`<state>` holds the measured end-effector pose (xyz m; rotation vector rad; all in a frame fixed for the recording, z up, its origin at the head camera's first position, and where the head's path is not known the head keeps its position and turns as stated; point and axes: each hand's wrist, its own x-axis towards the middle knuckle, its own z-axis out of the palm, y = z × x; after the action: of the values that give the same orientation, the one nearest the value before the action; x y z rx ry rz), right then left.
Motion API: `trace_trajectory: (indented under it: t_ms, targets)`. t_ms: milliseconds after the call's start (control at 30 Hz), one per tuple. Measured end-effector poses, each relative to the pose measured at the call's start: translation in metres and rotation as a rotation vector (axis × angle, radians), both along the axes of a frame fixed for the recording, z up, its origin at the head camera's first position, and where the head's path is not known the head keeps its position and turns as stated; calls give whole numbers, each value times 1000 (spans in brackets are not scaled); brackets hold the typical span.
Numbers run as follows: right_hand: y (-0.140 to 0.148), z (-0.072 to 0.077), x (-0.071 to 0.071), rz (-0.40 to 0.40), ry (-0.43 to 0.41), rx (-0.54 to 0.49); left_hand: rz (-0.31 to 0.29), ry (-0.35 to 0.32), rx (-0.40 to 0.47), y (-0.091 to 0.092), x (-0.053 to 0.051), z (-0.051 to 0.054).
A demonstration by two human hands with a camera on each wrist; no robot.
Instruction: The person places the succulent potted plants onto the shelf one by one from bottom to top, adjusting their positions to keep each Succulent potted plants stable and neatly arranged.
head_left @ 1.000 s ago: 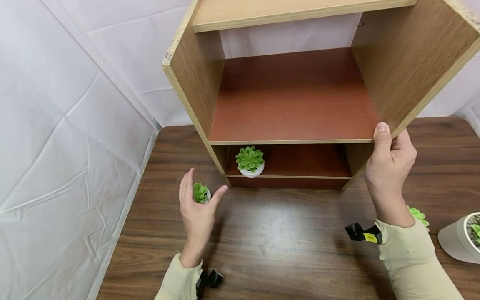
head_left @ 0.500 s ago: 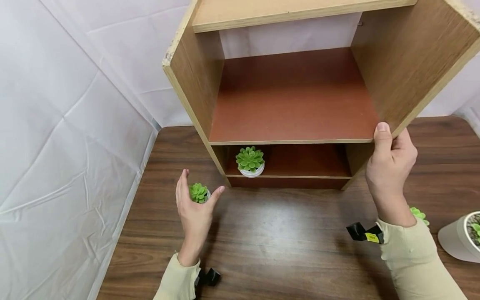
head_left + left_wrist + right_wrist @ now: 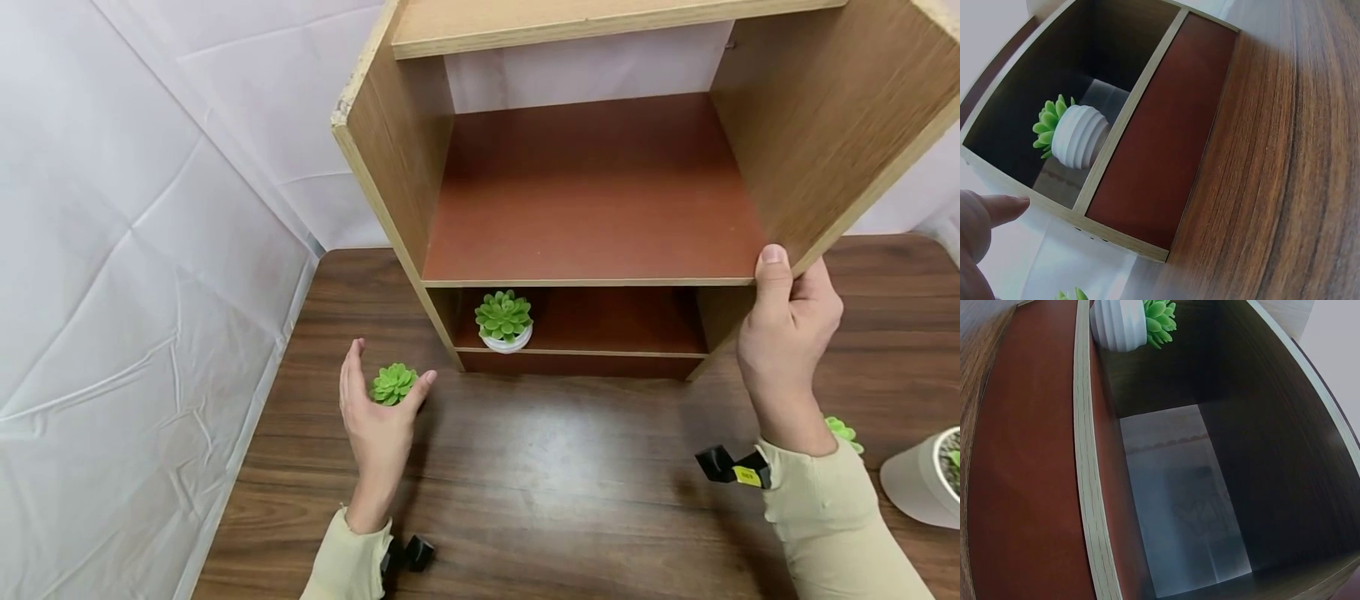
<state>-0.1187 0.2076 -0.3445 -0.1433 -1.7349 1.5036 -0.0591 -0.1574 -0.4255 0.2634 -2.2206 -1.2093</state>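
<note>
My left hand (image 3: 378, 429) reaches over the table with thumb and fingers spread apart. Between them, a small green succulent (image 3: 393, 384) shows just beyond the palm; whether the hand touches it I cannot tell. Its leaf tips (image 3: 1071, 295) peek in at the bottom of the left wrist view. On the right, my right hand (image 3: 789, 350) grips the side panel's front edge on a wooden bookshelf (image 3: 592, 192), thumb inside near the middle shelf. Another succulent in a ribbed white pot (image 3: 1079, 136) stands at the left of the low compartment, also visible in the right wrist view.
Partly behind the right sleeve, a green plant (image 3: 843, 431) shows. A larger white pot (image 3: 922, 479) stands at the right edge. White sheeting (image 3: 135, 333) borders the brown wooden table (image 3: 555, 500) on the left and behind.
My left hand has moved left, so the small succulent now appears more centrally between thumb and fingers. My right hand keeps its grip on the bookshelf. The head view has shifted slightly.
</note>
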Motion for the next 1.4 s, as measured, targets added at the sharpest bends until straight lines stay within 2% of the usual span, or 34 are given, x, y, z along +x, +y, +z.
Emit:
trace_trajectory:
  t_ms: [133, 433, 600, 833, 1100, 1400]
  targets:
    - [0, 1, -1, -1, -10, -6, -5, -10, 18, -1, 0, 0]
    - [0, 0, 0, -5, -21, -10, -7, -102, 54, -2, 2, -3]
    - [0, 0, 0, 1, 0, -7, -11, -142, 84, -3, 3, -5]
    - [-1, 0, 0, -6, -6, -2, -10, -157, 96, -2, 6, -7]
    - [-1, 0, -1, -2, 1, -17, -7, -208, 94, -4, 8, -8]
    - [-1, -1, -1, -10, 2, -23, -17, -237, 154, -6, 4, -13]
